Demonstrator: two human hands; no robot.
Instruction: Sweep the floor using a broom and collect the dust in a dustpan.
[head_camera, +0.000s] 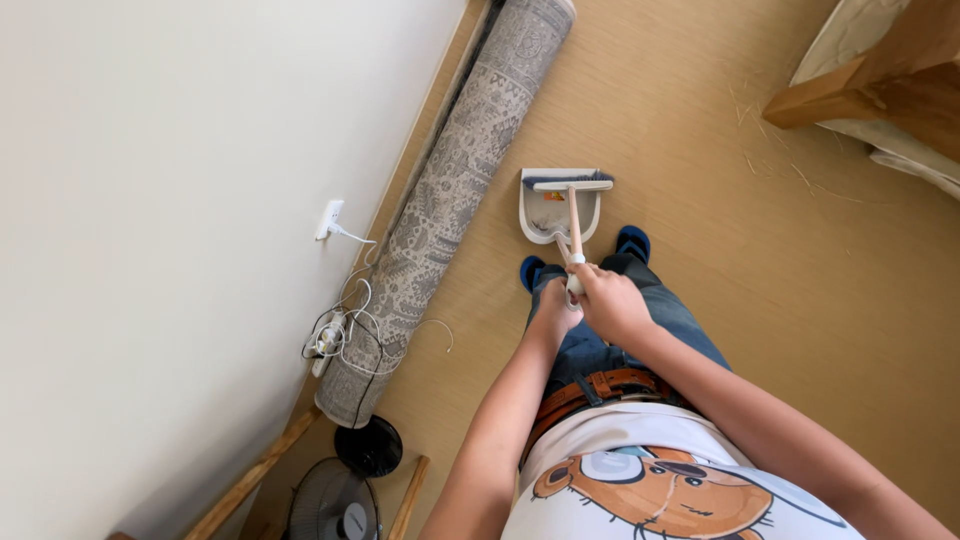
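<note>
Right hand (612, 300) is clamping the hand brush (572, 215) handle; left hand (555, 312) is closing on the dustpan (535, 212) handle, grip partly hidden. Dustpan is hanging above the floor, near the feet. Risk: tilting could be spilling the debris.

White dustpan (558, 215), grey patterned rolled rug (450, 190) (ornamental motifs), tan floor (700, 180), blue slippers (632, 242)

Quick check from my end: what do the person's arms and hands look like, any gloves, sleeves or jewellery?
Both hands, left hand and right hand, are bare: no gloves, and no rings or watch that I can make out. The forearms are uncovered too; the only sleeve is the short white one of a T-shirt with a cartoon bear print.
</note>
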